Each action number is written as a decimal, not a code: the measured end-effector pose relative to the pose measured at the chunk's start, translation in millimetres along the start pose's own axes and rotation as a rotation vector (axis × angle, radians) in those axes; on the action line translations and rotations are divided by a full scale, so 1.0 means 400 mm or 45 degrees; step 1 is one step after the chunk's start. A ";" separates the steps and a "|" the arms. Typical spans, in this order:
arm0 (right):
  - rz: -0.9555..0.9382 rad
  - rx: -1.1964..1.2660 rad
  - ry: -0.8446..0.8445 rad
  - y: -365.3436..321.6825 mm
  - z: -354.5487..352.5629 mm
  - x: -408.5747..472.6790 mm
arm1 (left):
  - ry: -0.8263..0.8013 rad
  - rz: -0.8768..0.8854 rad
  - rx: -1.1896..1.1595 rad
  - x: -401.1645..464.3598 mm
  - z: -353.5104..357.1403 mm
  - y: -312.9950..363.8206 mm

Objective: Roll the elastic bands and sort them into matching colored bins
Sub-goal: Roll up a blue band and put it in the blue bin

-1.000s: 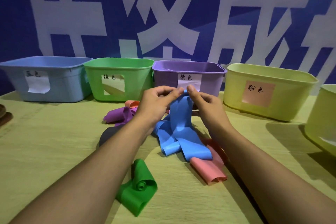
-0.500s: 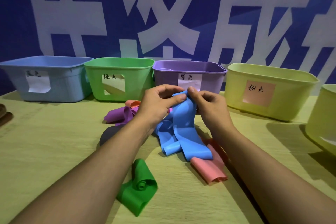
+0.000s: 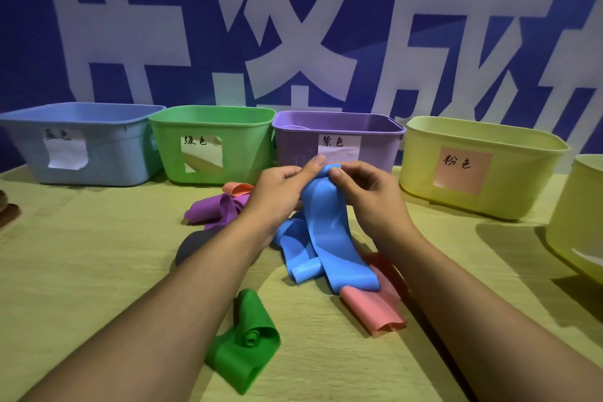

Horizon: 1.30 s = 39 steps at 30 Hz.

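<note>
My left hand (image 3: 280, 192) and my right hand (image 3: 368, 192) both pinch the top end of a blue elastic band (image 3: 323, 232), held up above the table with its tail trailing down onto the pile. A green band (image 3: 248, 346) lies partly curled near my left forearm. A pink band (image 3: 375, 307) lies under the blue tail. A purple band (image 3: 212, 210) and another pink band (image 3: 236, 188) lie behind my left hand. At the back stand a blue bin (image 3: 107, 143), a green bin (image 3: 241, 140) and a purple bin (image 3: 293, 147).
A yellow bin with a pink label (image 3: 509, 179) stands at the back right, and another yellow bin (image 3: 577, 215) is cut off at the right edge. A dark band (image 3: 192, 243) shows beside my left forearm. The yellow-green table (image 3: 81, 254) meets a blue wall banner.
The end of the blue band has bunched tighter between my fingertips, and both hands have dipped slightly. Everything else on the table lies as before.
</note>
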State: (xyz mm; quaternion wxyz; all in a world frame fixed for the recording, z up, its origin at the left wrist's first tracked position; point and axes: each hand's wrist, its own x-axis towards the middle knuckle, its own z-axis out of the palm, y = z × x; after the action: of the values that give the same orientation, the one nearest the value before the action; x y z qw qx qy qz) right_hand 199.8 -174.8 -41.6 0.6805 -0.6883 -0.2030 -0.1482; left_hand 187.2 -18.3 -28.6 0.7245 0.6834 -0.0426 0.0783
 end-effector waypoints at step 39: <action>0.180 0.094 -0.021 -0.007 0.004 -0.011 | 0.044 0.243 0.035 0.001 -0.004 0.006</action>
State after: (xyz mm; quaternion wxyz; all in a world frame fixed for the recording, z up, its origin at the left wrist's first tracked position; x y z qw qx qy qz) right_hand 194.4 -173.7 -41.3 0.7125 -0.6765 -0.1648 -0.0865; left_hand 187.1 -16.5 -26.2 0.7049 0.6847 -0.0939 0.1596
